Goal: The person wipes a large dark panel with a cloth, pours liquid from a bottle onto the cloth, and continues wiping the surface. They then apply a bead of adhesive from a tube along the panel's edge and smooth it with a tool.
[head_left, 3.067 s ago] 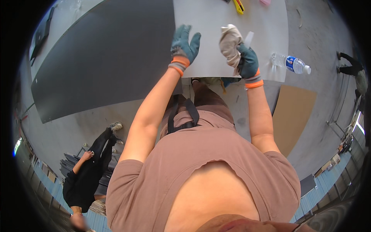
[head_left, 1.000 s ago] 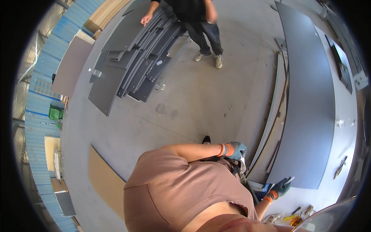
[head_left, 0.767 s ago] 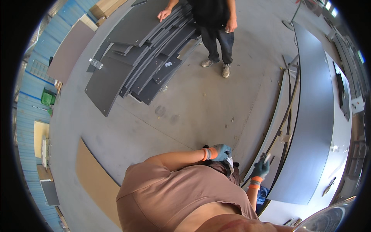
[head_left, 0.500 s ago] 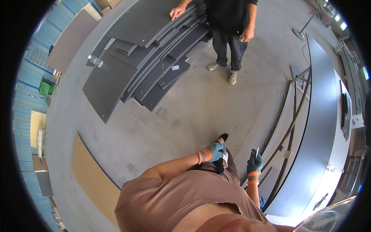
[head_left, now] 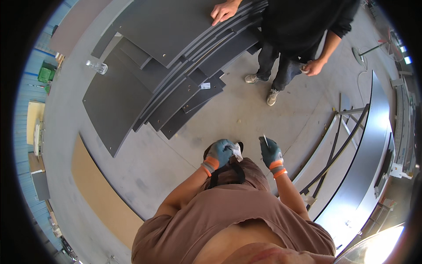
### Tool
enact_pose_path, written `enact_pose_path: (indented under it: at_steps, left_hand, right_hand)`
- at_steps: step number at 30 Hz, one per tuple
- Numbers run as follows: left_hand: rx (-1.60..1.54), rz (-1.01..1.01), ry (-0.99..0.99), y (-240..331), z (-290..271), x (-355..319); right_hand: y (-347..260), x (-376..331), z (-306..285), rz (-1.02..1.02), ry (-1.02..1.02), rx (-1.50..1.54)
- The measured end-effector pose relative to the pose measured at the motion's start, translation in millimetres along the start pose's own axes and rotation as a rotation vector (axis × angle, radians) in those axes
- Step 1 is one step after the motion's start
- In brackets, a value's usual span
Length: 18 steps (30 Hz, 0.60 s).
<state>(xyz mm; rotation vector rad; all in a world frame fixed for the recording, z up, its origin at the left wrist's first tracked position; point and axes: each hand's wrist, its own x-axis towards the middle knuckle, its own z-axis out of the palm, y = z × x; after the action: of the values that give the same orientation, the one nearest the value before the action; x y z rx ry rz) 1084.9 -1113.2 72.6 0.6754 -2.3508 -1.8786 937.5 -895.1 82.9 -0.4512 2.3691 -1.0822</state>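
Note:
My left hand [head_left: 221, 152], in a teal and grey work glove with an orange cuff, is closed round a crumpled white piece [head_left: 237, 152] that looks like paper or cloth. My right hand [head_left: 271, 152], gloved the same way, grips a thin white stick-like object [head_left: 265, 140] that points up from the fingers; its kind cannot be made out. Both hands are apart, in front of my waist. Ahead of them lies a stack of dark grey panels [head_left: 127, 83], some with small holes and one with a white label [head_left: 205, 86].
Beyond the stack stands a person [head_left: 303, 26] in black, one hand on the top panel. A clear plastic bottle [head_left: 96, 67] lies at the stack's left. A tan board [head_left: 99, 189] is at near left. On the right are a long dark panel [head_left: 358, 167] and a metal frame [head_left: 347, 145].
My view has moved nearer the stack and the other person. My right hand has come up and left, toward my left hand. Both hands keep hold of their things.

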Motion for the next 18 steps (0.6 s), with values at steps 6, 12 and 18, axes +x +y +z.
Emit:
enact_pose_path:
  at_steps: [6,12,18]
  left_hand:
    - [0.099,0.222,0.291,14,-94,102]
    - [0.117,0.499,0.304,70,-190,208]
    - [0.218,0.569,0.453,93,-257,267]
  right_hand:
    - [-84,109,15,-0.250,-0.123,-0.027]
    - [-137,188,60,0.027,-0.138,0.175]
    - [-189,251,74,0.048,-0.069,0.317]
